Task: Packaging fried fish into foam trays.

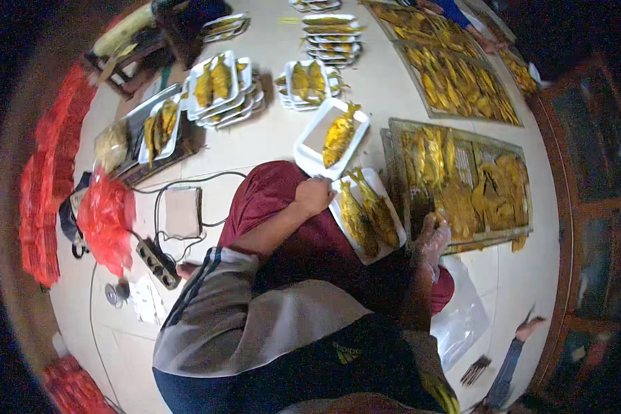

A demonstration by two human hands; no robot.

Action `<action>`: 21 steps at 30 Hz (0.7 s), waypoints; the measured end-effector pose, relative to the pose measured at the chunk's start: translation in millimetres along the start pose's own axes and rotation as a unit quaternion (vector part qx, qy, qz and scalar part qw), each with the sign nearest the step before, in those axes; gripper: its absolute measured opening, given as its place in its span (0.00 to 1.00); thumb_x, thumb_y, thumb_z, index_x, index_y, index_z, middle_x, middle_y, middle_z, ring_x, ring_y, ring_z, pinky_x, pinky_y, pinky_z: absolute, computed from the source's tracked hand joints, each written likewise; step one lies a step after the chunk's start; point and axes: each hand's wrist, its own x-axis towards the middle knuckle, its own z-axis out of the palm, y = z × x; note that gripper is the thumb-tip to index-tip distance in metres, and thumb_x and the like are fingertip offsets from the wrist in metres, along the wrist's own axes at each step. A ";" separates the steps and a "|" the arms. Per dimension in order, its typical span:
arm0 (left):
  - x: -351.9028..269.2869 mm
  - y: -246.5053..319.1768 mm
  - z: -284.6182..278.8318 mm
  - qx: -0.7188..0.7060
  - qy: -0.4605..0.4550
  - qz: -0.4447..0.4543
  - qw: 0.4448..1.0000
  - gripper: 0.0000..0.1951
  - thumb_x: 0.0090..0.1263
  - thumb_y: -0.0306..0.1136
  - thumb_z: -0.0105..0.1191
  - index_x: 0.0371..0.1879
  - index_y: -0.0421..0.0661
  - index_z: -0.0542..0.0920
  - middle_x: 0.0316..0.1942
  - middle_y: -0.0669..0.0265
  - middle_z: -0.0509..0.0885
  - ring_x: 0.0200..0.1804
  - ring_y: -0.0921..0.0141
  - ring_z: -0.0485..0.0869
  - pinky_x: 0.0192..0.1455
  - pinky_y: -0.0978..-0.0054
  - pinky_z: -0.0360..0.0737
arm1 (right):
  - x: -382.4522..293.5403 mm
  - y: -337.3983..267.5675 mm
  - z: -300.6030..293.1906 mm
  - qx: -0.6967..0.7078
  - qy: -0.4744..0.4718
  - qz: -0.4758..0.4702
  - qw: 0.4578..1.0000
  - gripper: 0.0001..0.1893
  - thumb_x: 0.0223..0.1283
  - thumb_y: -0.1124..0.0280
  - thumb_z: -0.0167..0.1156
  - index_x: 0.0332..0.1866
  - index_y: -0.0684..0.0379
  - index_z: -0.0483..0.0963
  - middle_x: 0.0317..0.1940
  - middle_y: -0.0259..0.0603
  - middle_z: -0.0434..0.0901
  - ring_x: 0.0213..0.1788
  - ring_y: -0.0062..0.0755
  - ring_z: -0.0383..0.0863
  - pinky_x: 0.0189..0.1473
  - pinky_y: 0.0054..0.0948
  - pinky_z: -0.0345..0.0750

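My left hand (314, 196) rests over my knee, its fingers curled at the upper left corner of a white foam tray (399, 233) that holds two yellow fish (359, 217). Touching or just above those fingers is another foam tray (306, 150) with one yellow fish (339, 135) on its right side. My right hand (433, 227), in a clear plastic glove, is at the near left edge of a mesh rack (529, 207) of yellow fish. Its fingers are bent and blurred; whether they grip a fish is not clear.
Stacked foam trays of fish (215, 90) stand ahead, beside more stacks (308, 85). Further fish racks (460, 83) lie ahead right, near another person's hand (489, 44). At left are a power strip (158, 264), cables and a red plastic bag (106, 217).
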 end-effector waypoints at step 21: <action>0.5 0.8 -6.4 -0.043 0.091 0.050 0.994 0.10 0.48 0.32 0.50 0.30 0.44 0.73 0.24 0.58 0.75 0.30 0.58 0.75 0.33 0.65 0.73 | 0.1 19.9 1.0 -0.246 0.097 -0.422 0.867 0.17 0.44 0.66 0.56 0.40 0.64 0.69 0.35 0.55 0.71 0.39 0.48 0.69 0.37 0.40 0.66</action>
